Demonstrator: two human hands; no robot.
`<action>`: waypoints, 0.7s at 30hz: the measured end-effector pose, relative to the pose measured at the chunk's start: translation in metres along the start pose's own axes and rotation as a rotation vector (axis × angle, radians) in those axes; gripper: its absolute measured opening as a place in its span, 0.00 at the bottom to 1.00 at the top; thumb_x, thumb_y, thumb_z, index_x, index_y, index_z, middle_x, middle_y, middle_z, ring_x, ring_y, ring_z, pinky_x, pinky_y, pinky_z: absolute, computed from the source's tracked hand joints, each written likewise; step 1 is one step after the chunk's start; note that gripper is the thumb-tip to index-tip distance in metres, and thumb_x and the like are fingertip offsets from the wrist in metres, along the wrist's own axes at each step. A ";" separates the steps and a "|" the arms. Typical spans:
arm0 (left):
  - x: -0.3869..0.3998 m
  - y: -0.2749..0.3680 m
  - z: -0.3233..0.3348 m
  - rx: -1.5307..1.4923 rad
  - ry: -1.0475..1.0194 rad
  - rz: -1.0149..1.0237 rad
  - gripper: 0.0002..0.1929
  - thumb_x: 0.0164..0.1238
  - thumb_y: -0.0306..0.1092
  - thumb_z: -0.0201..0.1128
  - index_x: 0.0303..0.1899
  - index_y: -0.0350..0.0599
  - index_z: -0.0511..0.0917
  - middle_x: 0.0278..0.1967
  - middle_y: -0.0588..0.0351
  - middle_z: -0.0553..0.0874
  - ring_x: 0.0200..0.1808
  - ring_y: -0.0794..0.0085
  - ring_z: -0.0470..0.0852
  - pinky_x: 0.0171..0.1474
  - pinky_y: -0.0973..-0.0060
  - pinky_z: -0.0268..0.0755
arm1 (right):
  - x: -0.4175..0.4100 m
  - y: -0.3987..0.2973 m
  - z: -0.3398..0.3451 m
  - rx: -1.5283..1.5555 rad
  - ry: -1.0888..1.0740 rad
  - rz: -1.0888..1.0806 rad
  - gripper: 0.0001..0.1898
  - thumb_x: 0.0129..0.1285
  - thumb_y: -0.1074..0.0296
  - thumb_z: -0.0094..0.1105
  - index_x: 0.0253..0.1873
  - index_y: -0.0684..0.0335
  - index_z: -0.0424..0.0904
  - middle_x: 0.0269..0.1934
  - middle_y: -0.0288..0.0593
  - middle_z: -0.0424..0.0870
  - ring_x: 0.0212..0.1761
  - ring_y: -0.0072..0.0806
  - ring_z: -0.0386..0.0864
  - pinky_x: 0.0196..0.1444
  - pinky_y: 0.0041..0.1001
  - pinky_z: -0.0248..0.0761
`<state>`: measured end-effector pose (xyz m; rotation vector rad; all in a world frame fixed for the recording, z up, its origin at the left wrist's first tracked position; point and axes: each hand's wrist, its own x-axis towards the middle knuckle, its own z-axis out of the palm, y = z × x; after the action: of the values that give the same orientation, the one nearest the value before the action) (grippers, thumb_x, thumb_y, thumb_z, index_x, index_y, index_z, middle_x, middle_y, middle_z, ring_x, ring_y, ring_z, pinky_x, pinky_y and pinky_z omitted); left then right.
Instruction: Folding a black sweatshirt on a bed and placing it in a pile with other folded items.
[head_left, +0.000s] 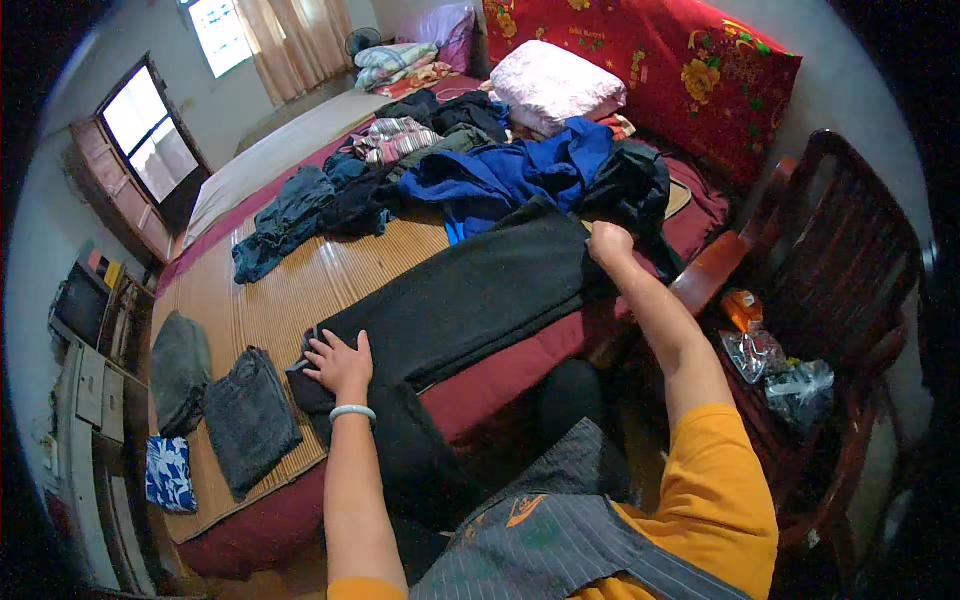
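Observation:
A pair of black trousers (480, 292) lies stretched across the near side of the bed, with one leg laid out to the right and the other drooping over the bed's edge toward me. My left hand (341, 364), fingers spread, rests flat on the waist end of the trousers. At the far end of the laid-out leg, my right hand (611, 244) is closed on the cloth near the hem. Left of my left hand lie a folded dark grey garment (251, 420), a folded grey-green garment (180, 375) and a folded blue-and-white patterned cloth (169, 474).
Behind the trousers, a heap of loose clothes includes a blue garment (517, 172) and dark jeans (289, 210). They lie on a bamboo mat (337, 270). A wooden chair (832, 247) holding plastic bags (799, 390) stands close on the right. A folded quilt (555, 82) sits near the red headboard (660, 67).

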<state>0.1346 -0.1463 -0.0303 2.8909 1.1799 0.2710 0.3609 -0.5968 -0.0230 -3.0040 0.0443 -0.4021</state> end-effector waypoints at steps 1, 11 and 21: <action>-0.001 -0.001 -0.004 -0.001 0.002 -0.001 0.42 0.69 0.67 0.46 0.73 0.42 0.58 0.74 0.38 0.59 0.74 0.39 0.55 0.72 0.38 0.43 | 0.002 0.002 -0.001 0.045 -0.107 0.027 0.15 0.57 0.56 0.67 0.46 0.57 0.85 0.44 0.50 0.87 0.47 0.46 0.85 0.48 0.41 0.78; 0.001 -0.005 0.002 0.028 -0.037 -0.024 0.43 0.69 0.69 0.45 0.74 0.44 0.57 0.74 0.38 0.57 0.75 0.40 0.54 0.73 0.42 0.45 | 0.056 0.004 -0.090 0.429 -0.053 -0.094 0.17 0.55 0.54 0.68 0.40 0.62 0.86 0.34 0.51 0.87 0.35 0.41 0.85 0.40 0.38 0.76; 0.003 -0.004 0.001 0.015 -0.012 -0.018 0.43 0.68 0.68 0.47 0.74 0.44 0.58 0.74 0.39 0.59 0.75 0.40 0.54 0.73 0.42 0.43 | 0.007 0.059 -0.043 0.114 -0.713 -0.124 0.19 0.51 0.51 0.73 0.41 0.61 0.88 0.31 0.50 0.87 0.32 0.38 0.84 0.38 0.36 0.77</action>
<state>0.1337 -0.1413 -0.0309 2.8890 1.2111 0.2455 0.3557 -0.6605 0.0135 -2.8550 -0.2158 0.6405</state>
